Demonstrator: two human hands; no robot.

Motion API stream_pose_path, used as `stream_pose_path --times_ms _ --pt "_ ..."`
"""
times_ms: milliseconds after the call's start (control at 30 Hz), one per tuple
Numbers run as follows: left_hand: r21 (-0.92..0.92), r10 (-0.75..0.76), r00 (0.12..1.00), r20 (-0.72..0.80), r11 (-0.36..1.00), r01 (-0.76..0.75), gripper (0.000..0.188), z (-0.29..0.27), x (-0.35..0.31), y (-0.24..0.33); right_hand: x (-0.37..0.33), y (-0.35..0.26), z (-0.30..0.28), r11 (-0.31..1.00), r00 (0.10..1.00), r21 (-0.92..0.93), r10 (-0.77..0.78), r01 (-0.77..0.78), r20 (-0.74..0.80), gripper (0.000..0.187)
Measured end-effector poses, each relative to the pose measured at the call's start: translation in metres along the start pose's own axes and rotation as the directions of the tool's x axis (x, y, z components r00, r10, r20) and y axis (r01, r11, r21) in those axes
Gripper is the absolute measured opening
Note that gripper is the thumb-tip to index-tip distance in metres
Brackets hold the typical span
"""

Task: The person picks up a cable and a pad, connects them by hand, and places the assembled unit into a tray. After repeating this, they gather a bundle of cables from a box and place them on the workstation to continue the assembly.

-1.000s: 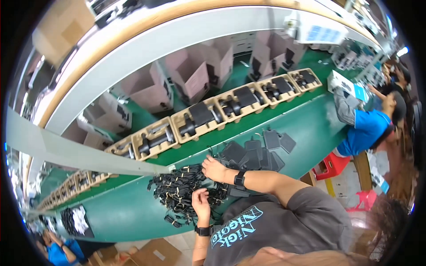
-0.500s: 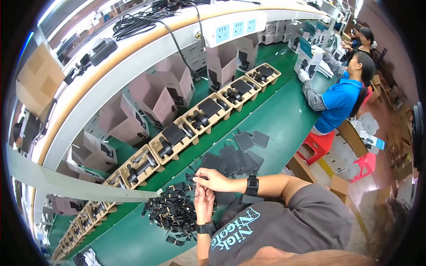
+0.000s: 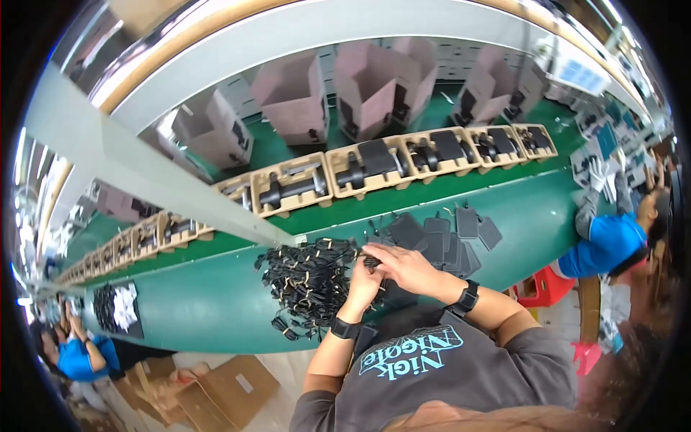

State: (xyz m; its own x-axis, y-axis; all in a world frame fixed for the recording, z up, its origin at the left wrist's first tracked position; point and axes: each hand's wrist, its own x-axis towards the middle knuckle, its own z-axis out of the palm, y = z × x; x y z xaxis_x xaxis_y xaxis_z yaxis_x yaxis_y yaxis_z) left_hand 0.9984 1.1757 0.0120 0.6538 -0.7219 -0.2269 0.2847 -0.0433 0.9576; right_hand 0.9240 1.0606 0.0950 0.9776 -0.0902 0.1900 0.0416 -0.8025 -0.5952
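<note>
My left hand [image 3: 363, 289] and my right hand [image 3: 409, 269] meet over the near side of the green workbench, at the right edge of a heap of black cables [image 3: 306, 284]. Both sets of fingers are closed round a small black cable bundle [image 3: 372, 262], mostly covered by them. Pale ties band many of the heaped cables. Just right of my hands lie several flat black rectangular pads [image 3: 435, 237], some overlapping, with short stubs or leads on them.
Beyond the heap runs a row of cardboard trays [image 3: 367, 189] holding black parts. Open printed boxes [image 3: 291, 101] stand behind them. A grey post [image 3: 165, 180] slants across the left. Co-workers in blue sit at right [image 3: 612, 241] and far left [image 3: 90, 356]; cardboard boxes [image 3: 230, 392] lie below.
My view has swung round, so the trays lie flatter across it and the co-worker at left shows. My hands stay together at the heap, the right one now reaching further over the bundle.
</note>
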Motion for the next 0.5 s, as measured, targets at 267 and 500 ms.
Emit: stream_pose_path --times_ms 267,500 --pt "-0.234 0.122 0.991 -0.054 0.963 -0.131 0.042 -0.015 0.002 0.024 0.046 0.029 0.022 0.990 0.987 0.040 0.140 -0.137 -0.080 0.029" --pt "0.106 0.137 0.972 -0.189 0.987 -0.119 0.031 -0.062 0.003 -0.010 0.139 0.082 0.010 0.704 0.837 0.587 0.541 -0.399 -0.079 0.026"
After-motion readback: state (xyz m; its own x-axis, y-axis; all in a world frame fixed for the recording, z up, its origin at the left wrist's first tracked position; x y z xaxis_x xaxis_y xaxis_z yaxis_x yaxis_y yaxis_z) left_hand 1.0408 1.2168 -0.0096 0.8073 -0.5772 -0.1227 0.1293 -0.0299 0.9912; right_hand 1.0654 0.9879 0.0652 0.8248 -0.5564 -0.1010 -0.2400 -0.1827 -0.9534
